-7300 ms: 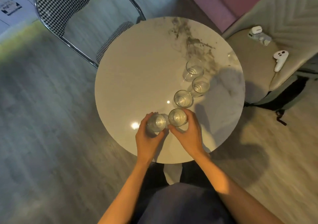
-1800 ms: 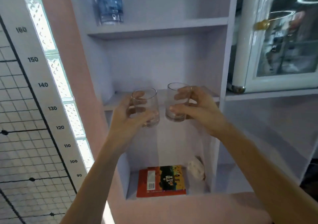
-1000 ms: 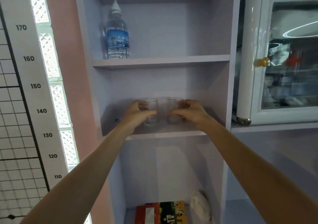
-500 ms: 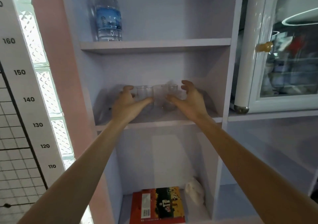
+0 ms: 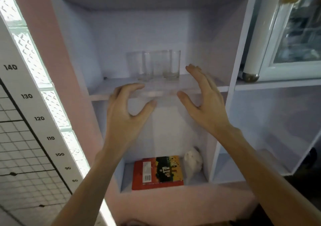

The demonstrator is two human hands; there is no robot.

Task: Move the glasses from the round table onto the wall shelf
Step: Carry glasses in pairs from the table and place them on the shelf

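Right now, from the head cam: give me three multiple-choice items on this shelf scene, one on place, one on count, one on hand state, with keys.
1. Where do the glasses stand?
A. middle shelf
B. bottom compartment
C. beside the fridge door

2. How many glasses stand there?
A. one
B. two
C. four

3. What do the hands hold?
A. one glass each
B. the red book
C. nothing

Key: 1 A, they stand upright on the middle shelf board, near the back wall. 2 B, two stand side by side. 3 C, left hand and right hand are open, in front of the shelf edge.

Clear colourless drinking glasses (image 5: 153, 65) on a pale lilac wall shelf (image 5: 191, 87); red-and-yellow printed book (image 5: 157, 172) below; pink wall (image 5: 43, 34).
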